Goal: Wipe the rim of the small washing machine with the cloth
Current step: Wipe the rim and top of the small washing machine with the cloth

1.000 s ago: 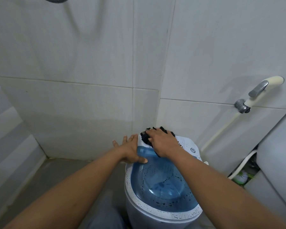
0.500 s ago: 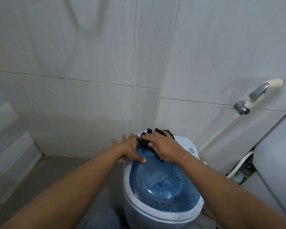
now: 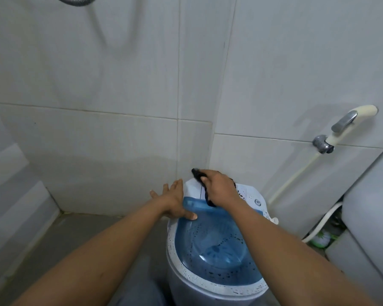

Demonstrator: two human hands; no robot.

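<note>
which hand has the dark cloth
The right hand grips the dark cloth at the back of the washing machine; the left hand rests flat on its side, holding nothing.

Bare from the wrists to the frame's edge along the left forearm (image 3: 97,250) and the right forearm (image 3: 285,246), with a small dark fleck on the left one. Bare too at the left hand (image 3: 174,203) and the right hand (image 3: 219,188), the left thumbnail cut short and plain. Wears grey-blue fabric (image 3: 137,292) over the lap, seen low between the forearms, too cropped to name as a garment.
</note>
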